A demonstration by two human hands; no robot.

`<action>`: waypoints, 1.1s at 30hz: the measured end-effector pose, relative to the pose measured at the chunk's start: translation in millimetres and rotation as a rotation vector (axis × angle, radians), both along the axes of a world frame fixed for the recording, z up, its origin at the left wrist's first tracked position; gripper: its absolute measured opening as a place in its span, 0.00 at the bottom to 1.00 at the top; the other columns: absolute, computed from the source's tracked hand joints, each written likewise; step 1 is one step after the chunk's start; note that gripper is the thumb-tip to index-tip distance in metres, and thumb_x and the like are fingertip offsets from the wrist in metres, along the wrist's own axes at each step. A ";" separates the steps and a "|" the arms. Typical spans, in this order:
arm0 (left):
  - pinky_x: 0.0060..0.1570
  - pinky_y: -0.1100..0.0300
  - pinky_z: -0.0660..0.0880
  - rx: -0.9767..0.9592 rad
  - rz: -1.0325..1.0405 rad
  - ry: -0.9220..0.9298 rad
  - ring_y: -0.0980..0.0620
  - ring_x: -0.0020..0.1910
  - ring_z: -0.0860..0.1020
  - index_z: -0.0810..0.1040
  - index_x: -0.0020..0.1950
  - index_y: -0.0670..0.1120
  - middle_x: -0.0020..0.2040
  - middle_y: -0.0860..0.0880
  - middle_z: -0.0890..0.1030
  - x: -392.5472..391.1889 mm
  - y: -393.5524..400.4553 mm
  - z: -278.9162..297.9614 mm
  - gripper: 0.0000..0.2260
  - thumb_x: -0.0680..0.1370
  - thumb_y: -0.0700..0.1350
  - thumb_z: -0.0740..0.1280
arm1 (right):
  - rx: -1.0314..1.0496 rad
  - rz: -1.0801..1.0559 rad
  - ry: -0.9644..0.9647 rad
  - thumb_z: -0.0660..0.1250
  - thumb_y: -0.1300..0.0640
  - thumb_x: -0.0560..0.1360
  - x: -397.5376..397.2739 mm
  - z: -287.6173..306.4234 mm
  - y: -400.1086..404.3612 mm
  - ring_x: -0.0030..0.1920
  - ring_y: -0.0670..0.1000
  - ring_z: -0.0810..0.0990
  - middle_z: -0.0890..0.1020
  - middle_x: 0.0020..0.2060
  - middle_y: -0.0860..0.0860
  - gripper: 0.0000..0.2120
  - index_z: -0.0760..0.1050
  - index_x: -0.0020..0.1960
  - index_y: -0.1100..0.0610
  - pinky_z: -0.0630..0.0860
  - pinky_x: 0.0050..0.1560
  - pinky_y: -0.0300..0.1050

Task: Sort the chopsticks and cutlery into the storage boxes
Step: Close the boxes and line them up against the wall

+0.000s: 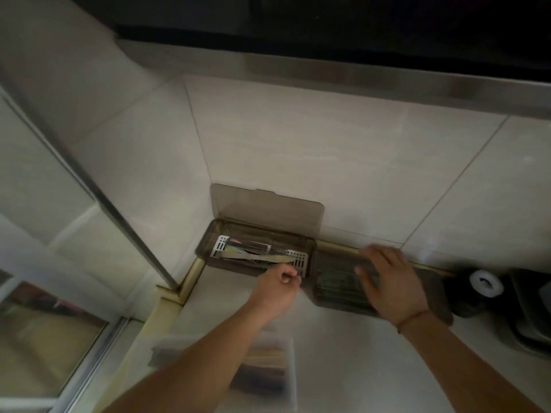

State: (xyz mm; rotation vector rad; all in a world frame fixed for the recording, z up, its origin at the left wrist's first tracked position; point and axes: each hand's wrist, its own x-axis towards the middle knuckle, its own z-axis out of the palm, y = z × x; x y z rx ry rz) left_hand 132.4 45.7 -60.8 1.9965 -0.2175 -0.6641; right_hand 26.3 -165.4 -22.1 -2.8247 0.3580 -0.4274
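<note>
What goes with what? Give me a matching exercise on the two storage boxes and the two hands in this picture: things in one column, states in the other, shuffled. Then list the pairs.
Things
1. Brown translucent plastic storage box on the left
2. Brown translucent plastic storage box on the right
3. Left hand
4. Right hand

States
A. fingers spread flat over a lid
B. lid raised against the wall tiles
C. fingers curled at a box's front edge
D. lid closed

Pairs: 1-B, 2-D, 3-C, 4-A

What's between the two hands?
In the head view, the near right corner of the open storage box and a bare strip of counter separate left hand from right hand.
</note>
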 end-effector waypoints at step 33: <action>0.34 0.59 0.75 -0.167 0.562 0.183 0.47 0.39 0.80 0.70 0.47 0.46 0.45 0.40 0.81 53.0 100.1 -5.8 0.07 0.76 0.36 0.65 | 0.420 0.052 -0.237 0.60 0.46 0.76 81.8 -27.2 84.8 0.50 0.51 0.76 0.74 0.51 0.50 0.11 0.77 0.49 0.52 0.74 0.54 0.46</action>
